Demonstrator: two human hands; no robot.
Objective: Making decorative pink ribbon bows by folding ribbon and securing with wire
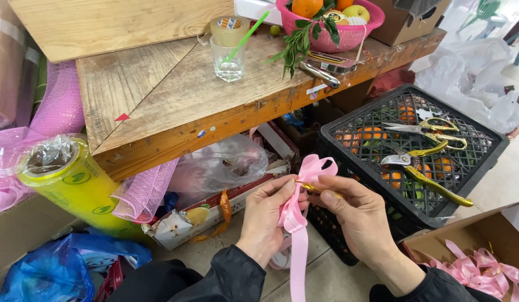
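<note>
Both hands, left (266, 215) and right (354, 212), pinch a pink ribbon bow (311, 173) between table edge (214, 131) and black crate (410, 168).

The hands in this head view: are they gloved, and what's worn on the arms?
No gloves: the left hand and right hand are bare, with no rings or watch showing. Both arms wear dark, slightly shiny jacket sleeves ending at the wrists.

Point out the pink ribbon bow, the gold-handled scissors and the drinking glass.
pink ribbon bow (312, 168): head view, on its upper loop.
gold-handled scissors (433, 128): head view, near the pivot.
drinking glass (228, 62): head view, on its side wall.
</note>
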